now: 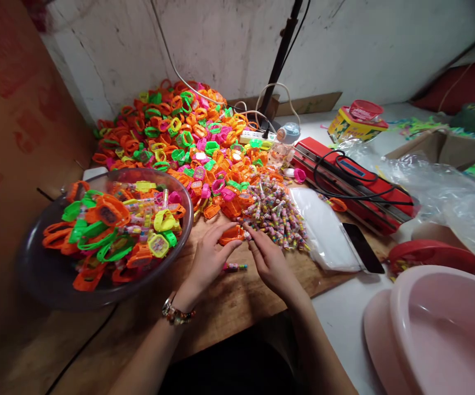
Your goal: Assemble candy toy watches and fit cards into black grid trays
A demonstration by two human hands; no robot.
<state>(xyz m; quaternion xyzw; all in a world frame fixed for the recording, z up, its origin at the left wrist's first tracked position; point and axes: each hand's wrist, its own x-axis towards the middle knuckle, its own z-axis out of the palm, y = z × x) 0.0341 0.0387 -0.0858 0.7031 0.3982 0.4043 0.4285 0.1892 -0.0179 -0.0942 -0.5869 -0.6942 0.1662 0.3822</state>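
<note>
Head view, looking down at a wooden table (237, 307).

Left hand (210, 253) is lying palm down, fingers stretching forward and closing over an orange watch (231, 235), pinning it against the table. Beaded bracelet (176, 314) is sitting on that wrist.

Right hand (269, 263) is reaching in from the other side, fingers curling, tips meeting the watch's right end. Whether these fingers are gripping anything: cannot tell, the tips are too small and bunched.

The watch is resting on the table between the two hands, touching the near edge of the candy pile (276, 211). One loose candy roll (234, 267) is lying on the wood just beside the left hand, on the near side.

Left of the hands, a dark bowl (97, 300) is holding orange, green and yellow watches. Behind it, a big heap (180, 131) of the same is spreading back to the wall.

Right of the candy pile, clear bags (323, 233) are lying flat, a black phone (363, 248) overlapping their right edge. A red sealer (356, 189) is sitting behind them with a black cable looping over it. A bottle (284, 144) is standing by the heap. A pink basin (447, 329) is filling the near right corner.
</note>
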